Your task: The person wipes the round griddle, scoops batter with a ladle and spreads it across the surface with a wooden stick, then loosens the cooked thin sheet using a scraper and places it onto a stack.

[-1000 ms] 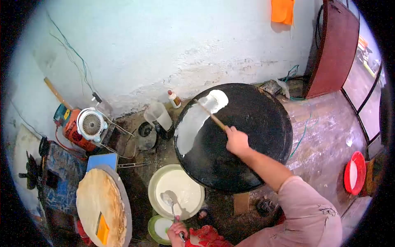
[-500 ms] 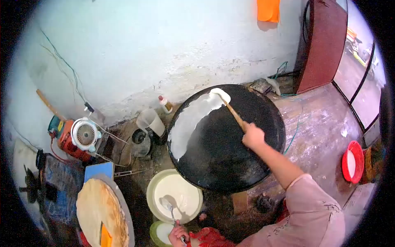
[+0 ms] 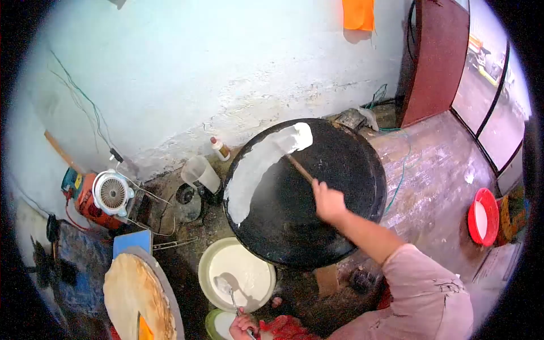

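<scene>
My right hand (image 3: pixel 330 202) is wrapped round the handle of a wooden batter spreader (image 3: pixel 299 169). The spreader's far end rests in white batter (image 3: pixel 249 170), which lies as a curved band along the left and far side of a big round black griddle (image 3: pixel 317 226). A thicker white blob sits at the band's upper right end. Low in the view, my left hand (image 3: pixel 243 326) grips the handle of a metal ladle (image 3: pixel 225 286). The ladle's bowl is over or in a pale tub of batter (image 3: pixel 243 263); I cannot tell how deep. A smaller green bowl (image 3: pixel 211 324) is partly behind that hand.
A stack of round flatbreads (image 3: pixel 133 289) stands lower left, with an orange-handled tool on it. Behind are a blower (image 3: pixel 111 194), a clear jug (image 3: pixel 201 173) and a bottle (image 3: pixel 220 148). A red basin (image 3: pixel 483 216) is at right. Cables run along the wall.
My right hand has drawn the spreader from the blob at the far edge back left along the batter band. The view has shifted slightly. My left hand still holds the ladle.
</scene>
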